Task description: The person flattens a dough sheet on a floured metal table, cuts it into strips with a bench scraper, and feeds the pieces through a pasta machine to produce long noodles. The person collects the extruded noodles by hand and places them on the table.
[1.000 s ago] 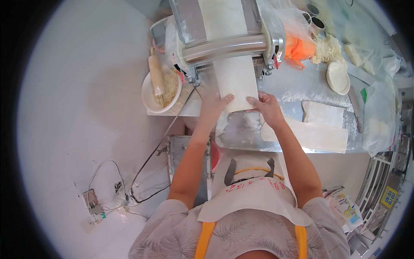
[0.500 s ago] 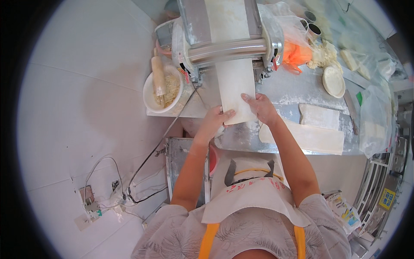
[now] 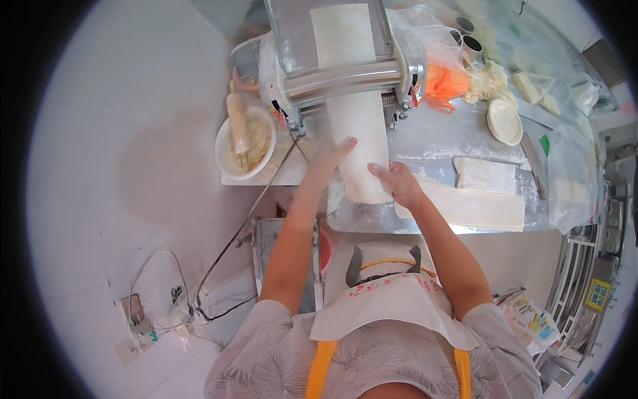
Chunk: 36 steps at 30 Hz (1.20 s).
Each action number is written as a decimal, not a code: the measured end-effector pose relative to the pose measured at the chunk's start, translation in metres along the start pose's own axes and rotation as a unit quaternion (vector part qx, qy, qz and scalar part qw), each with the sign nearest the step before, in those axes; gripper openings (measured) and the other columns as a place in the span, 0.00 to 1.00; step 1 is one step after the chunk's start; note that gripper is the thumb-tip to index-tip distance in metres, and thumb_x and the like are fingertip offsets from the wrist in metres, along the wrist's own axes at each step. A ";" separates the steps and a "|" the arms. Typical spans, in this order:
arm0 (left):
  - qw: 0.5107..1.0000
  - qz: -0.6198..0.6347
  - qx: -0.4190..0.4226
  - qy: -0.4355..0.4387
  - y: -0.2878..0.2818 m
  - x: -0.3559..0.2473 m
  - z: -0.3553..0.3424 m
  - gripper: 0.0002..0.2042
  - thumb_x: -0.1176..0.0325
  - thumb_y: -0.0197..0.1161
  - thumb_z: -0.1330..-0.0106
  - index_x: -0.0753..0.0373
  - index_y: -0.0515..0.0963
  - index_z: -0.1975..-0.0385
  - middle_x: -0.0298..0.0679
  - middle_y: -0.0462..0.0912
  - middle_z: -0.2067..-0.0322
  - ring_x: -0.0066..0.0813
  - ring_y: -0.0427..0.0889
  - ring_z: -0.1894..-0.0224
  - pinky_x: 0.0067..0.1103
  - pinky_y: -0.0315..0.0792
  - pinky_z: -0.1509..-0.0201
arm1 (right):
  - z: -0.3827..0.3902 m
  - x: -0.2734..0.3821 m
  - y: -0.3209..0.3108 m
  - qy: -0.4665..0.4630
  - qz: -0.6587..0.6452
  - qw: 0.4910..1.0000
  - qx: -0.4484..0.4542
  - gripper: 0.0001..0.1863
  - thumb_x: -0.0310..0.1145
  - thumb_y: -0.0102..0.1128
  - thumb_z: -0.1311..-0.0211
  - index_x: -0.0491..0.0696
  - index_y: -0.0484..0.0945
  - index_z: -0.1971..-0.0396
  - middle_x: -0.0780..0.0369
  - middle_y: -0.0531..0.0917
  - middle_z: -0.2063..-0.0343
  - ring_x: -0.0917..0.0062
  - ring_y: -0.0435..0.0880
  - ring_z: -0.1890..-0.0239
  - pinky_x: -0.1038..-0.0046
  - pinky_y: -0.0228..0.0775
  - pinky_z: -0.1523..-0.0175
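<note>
Your right hand [image 3: 400, 183] pinches the right edge of the dough sheet [image 3: 359, 126] on your side of the steel roller [image 3: 342, 81]; your left hand [image 3: 329, 157] (fingers hidden, grip unclear) meets the other edge. Likely light, limp and tearable, it should want broad support.

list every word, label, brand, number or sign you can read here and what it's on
I describe printed text without copying it:
White apron: red lettering across the bib, wording left out.
Yellow sign, far right: dark blue characters, wording left out.
Printed white package, lower right: colourful print, too small to read.
Dough sheeter: small labels on its end housings, too small and blurred to read.
</note>
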<state>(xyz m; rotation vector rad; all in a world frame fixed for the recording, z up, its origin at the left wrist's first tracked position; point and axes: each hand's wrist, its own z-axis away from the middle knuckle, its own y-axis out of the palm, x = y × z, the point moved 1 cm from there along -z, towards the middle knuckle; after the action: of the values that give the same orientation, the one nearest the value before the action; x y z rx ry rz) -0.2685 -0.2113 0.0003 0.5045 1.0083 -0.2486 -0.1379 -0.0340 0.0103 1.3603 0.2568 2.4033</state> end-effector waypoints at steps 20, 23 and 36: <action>0.849 -0.517 -0.096 0.054 0.027 -0.026 0.064 0.13 0.61 0.64 0.27 0.66 0.84 0.55 0.49 0.89 0.65 0.41 0.88 0.63 0.30 0.79 0.55 | 0.027 -0.046 -0.016 0.008 -0.009 1.000 -0.002 0.18 0.38 0.66 0.28 0.39 0.83 0.49 0.64 0.88 0.59 0.83 0.85 0.62 0.76 0.78 0.54; 0.770 -0.559 -0.149 0.271 0.036 -0.094 0.074 0.10 0.63 0.63 0.29 0.63 0.85 0.61 0.50 0.86 0.70 0.47 0.85 0.67 0.34 0.78 0.60 | 0.029 -0.054 -0.017 0.011 -0.005 1.000 -0.003 0.18 0.39 0.66 0.28 0.39 0.83 0.49 0.65 0.88 0.58 0.84 0.84 0.62 0.77 0.78 0.53; 0.549 -0.678 -0.069 0.484 0.032 -0.274 -0.166 0.09 0.68 0.70 0.37 0.64 0.82 0.60 0.44 0.85 0.60 0.45 0.83 0.56 0.35 0.77 0.50 | 0.054 -0.057 -0.022 0.068 0.105 0.992 -0.030 0.17 0.39 0.67 0.29 0.40 0.86 0.53 0.66 0.88 0.63 0.86 0.81 0.65 0.78 0.75 0.57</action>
<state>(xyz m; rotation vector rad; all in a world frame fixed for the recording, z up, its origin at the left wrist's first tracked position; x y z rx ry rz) -0.5203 -0.1074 0.1718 -0.5493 2.3841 -1.3791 -0.0606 -0.0379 -0.0140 1.2544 0.0802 2.6579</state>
